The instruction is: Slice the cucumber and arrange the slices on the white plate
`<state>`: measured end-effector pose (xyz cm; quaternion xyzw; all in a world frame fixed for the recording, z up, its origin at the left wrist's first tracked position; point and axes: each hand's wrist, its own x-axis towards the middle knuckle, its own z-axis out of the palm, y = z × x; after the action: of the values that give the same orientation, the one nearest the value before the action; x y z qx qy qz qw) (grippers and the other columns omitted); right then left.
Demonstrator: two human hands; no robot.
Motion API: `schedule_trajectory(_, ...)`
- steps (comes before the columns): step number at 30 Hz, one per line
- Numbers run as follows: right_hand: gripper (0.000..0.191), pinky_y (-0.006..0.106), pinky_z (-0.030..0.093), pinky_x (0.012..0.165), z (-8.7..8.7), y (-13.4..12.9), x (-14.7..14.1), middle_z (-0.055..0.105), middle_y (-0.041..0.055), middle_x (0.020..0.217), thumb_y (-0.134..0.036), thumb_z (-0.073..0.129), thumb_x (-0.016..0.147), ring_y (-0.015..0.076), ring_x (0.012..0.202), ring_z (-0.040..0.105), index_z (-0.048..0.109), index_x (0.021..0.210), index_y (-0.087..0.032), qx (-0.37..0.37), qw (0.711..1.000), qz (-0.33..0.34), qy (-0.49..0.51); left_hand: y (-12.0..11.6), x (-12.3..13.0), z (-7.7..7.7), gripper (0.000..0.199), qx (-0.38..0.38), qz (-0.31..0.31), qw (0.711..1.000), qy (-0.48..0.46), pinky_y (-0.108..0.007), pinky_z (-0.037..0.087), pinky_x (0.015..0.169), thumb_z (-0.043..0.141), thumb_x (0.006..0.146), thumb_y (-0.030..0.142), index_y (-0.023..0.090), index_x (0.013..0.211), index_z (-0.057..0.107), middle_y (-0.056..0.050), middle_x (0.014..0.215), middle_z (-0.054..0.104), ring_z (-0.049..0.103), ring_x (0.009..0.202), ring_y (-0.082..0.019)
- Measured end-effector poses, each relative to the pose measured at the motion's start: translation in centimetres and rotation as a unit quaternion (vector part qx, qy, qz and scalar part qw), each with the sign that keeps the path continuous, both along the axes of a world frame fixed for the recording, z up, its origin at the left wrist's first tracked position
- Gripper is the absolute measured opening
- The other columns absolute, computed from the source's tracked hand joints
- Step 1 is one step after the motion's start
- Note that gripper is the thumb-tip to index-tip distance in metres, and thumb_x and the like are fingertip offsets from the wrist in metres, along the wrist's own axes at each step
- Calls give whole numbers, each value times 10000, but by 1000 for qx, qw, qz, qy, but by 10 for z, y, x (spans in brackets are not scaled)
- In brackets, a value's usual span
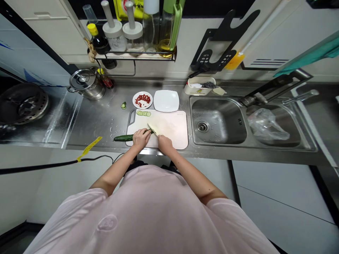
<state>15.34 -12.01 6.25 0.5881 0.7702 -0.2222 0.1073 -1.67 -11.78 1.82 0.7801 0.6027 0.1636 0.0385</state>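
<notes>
A dark green cucumber point(123, 138) lies across the left front of a white cutting board point(173, 127), its uncut end reaching past the board's edge. My left hand point(141, 138) is closed over the cucumber near its cut end. In my right hand point(164, 144) is the handle of a knife point(152, 129), whose blade stands at the cucumber's right end, close to my left fingers. Several pale cucumber slices point(143, 113) overlap in a row at the board's upper left. A small green cucumber piece point(123, 105) sits on the counter beyond the board.
Behind the board stand a plate of chopped red pieces point(143, 100) and a white square plate point(166, 101). To the right is a steel sink point(218, 120); a lidded pot point(87, 84) stands back left. Overhead hangs a seasoning rack point(135, 56).
</notes>
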Motion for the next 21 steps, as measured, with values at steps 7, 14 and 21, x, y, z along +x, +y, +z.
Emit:
schedule_trajectory(7,246,285,478,763,1,-3,6,642,117,1022,-49,392,868,207,933,639,556,1026,-145,-2,1000,2,3,-1,2,5,345,-39,15,999,-18,-348,382,827,396,928,393,299,1148,643,-63,1120,633,546,977,-214)
schedule_trajectory(14,287,291,472,785,5,19,-9,645,122,1058,-48,372,874,203,969,633,555,1072,-145,-19,1000,7,7,-1,4,12,354,-80,30,996,-26,-349,381,881,391,925,396,293,1159,636,-69,1147,624,544,1024,-219)
schedule_trajectory(21,295,289,467,786,8,24,-8,651,121,1061,-53,374,868,204,972,628,574,1067,-143,-22,999,8,22,2,4,16,351,-86,37,995,-26,-331,391,880,385,928,403,287,1139,640,-61,1127,636,559,1014,-210)
